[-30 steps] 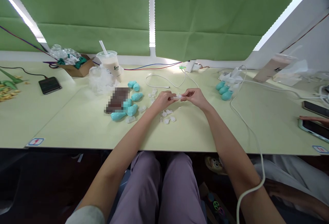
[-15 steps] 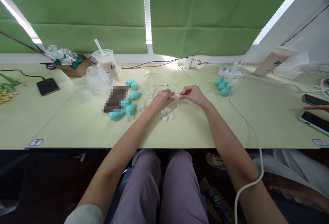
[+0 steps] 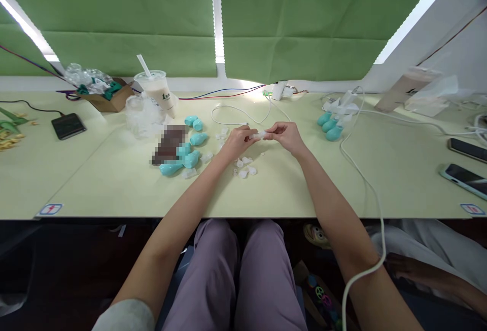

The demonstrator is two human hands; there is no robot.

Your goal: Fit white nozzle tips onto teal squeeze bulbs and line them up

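Note:
Just above the table, my left hand (image 3: 240, 140) and my right hand (image 3: 285, 137) meet over a small translucent white plastic part (image 3: 259, 135). Both pinch it with thumb and fingertips, one at each end; the fingers cover much of it. Loose white plastic pieces (image 3: 244, 174) lie below my left hand, and more small clear pieces (image 3: 222, 133) sit beyond it. Several teal rubbery bulbs (image 3: 191, 158) lie left of my left forearm. To the right, three teal bulbs (image 3: 334, 134) with whitish fittings lie side by side.
A pixelated dark rectangle (image 3: 169, 143), a drink cup (image 3: 158, 90) with a straw, and a cardboard box (image 3: 108, 102) stand left. A white cable (image 3: 361, 163) crosses the right side and hangs over my right arm. Two phones (image 3: 462, 179) lie far right.
My hands have shifted slightly, still gripping the small plastic part, which is now turned a little. A neighbour's finger has left the phones at far right.

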